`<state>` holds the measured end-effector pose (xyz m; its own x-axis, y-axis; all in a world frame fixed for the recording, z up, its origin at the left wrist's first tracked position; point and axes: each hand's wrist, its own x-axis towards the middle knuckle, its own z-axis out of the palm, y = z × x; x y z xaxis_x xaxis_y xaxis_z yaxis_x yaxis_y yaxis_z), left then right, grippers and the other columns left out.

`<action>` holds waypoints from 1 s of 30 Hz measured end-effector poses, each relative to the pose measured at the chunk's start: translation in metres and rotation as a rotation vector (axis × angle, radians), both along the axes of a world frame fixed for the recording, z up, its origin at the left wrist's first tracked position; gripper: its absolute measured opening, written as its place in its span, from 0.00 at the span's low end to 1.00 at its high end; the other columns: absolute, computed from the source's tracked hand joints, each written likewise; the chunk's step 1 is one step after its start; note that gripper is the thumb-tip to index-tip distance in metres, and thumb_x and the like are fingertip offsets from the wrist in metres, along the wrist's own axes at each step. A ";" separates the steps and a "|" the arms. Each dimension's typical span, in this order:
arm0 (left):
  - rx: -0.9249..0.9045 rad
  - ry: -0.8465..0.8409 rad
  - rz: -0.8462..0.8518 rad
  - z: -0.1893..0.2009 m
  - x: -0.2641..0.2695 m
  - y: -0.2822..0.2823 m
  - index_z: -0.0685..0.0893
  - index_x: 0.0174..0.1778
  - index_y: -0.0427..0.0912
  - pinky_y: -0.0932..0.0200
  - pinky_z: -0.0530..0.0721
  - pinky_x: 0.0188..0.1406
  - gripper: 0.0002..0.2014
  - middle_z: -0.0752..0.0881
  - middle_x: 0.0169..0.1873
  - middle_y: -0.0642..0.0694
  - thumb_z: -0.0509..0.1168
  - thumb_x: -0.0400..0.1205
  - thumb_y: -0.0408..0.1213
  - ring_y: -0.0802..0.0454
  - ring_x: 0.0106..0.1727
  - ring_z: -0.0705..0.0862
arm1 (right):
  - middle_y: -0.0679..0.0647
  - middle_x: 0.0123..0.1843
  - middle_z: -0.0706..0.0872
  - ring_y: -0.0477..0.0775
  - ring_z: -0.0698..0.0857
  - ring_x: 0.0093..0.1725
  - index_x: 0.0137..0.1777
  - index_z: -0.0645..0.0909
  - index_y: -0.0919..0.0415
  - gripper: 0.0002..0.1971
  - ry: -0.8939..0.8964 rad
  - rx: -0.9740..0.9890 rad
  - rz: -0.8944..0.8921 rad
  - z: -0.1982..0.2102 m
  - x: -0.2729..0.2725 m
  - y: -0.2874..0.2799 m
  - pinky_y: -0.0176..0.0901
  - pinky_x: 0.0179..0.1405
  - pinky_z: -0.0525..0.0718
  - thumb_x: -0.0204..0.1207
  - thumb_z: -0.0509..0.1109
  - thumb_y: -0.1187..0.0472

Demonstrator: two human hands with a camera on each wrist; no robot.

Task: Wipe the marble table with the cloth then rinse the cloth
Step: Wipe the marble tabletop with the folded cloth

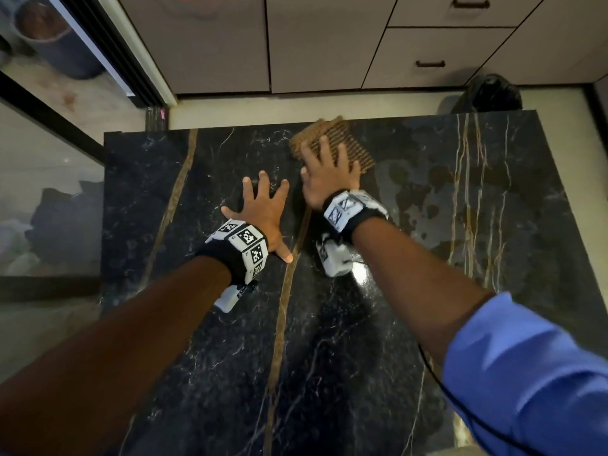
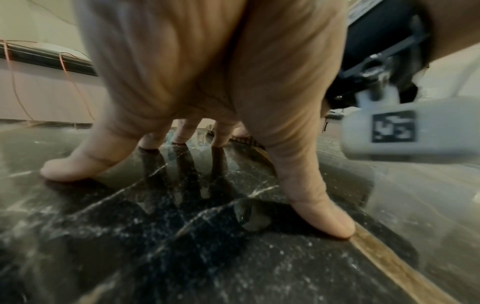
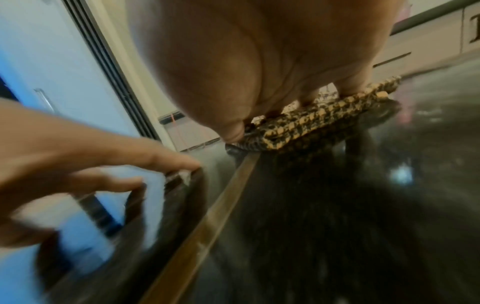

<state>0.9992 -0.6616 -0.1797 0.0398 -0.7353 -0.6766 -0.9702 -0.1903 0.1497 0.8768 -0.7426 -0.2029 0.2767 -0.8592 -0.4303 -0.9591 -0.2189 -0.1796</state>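
Observation:
The black marble table [image 1: 345,324] with gold veins fills the head view. A brown woven cloth [image 1: 348,139] lies folded near the table's far edge. My right hand [image 1: 329,172] presses flat on the cloth with straight fingers; the right wrist view shows the cloth [image 3: 319,121] under the fingers. My left hand [image 1: 263,209] rests on the bare marble to the left of the cloth, fingers spread. In the left wrist view the left hand's fingertips [image 2: 335,224] touch the marble [image 2: 182,236]. Wet streaks [image 1: 427,199] shine to the right of the cloth.
Cabinets with drawer handles [image 1: 431,64] stand beyond the table. A dark round object [image 1: 493,93] sits on the floor behind the far right corner. A sliding door frame [image 1: 131,60] runs at the left, with a pot [image 1: 49,37] behind the glass.

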 end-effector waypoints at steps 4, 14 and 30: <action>0.002 -0.009 -0.006 0.000 -0.001 0.000 0.39 0.84 0.56 0.13 0.54 0.68 0.72 0.32 0.83 0.46 0.86 0.54 0.52 0.36 0.83 0.33 | 0.45 0.88 0.43 0.60 0.44 0.86 0.84 0.45 0.36 0.27 -0.009 -0.030 0.137 -0.002 -0.032 0.031 0.67 0.82 0.47 0.87 0.45 0.45; 0.003 -0.005 -0.011 0.001 -0.002 0.000 0.39 0.84 0.57 0.14 0.53 0.68 0.72 0.33 0.83 0.45 0.86 0.55 0.50 0.35 0.83 0.33 | 0.48 0.88 0.39 0.64 0.41 0.86 0.85 0.44 0.39 0.28 0.039 0.094 -0.183 0.000 -0.101 -0.075 0.69 0.81 0.46 0.87 0.47 0.44; -0.025 -0.048 -0.027 0.003 -0.003 0.003 0.41 0.84 0.57 0.14 0.58 0.68 0.72 0.35 0.84 0.44 0.86 0.53 0.53 0.35 0.83 0.35 | 0.48 0.88 0.41 0.64 0.43 0.86 0.85 0.45 0.37 0.27 0.028 0.034 -0.105 -0.001 -0.157 0.015 0.68 0.82 0.47 0.87 0.46 0.43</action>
